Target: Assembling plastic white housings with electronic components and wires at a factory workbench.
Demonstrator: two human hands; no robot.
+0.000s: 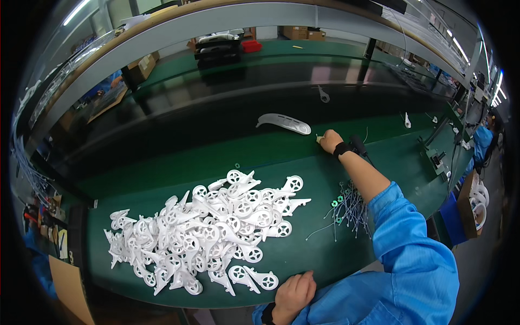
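My right hand (pixel 329 142) reaches out over the green bench, its fingers closed on a small pale yellow-green piece (pixel 318 139) too small to name. Just left of it lies a long, curved white plastic part (pixel 284 123). My left hand (pixel 295 295) rests at the bench's near edge, fingers curled in a loose fist with nothing showing in them. Beside that hand is a big pile of white plastic parts (pixel 211 227), each with a spoked round end and a pointed arm. Under my right forearm lies a bundle of thin wires (pixel 352 208) with small green round pieces (pixel 334 203).
A dark tool with a cable (pixel 358 146) lies next to my right wrist. Beyond the green bench (pixel 319 260) runs a dark belt (pixel 216 103) with a single white part (pixel 323 94). A metal fixture (pixel 436 157) stands at the right. A shelf beam (pixel 238 19) crosses overhead.
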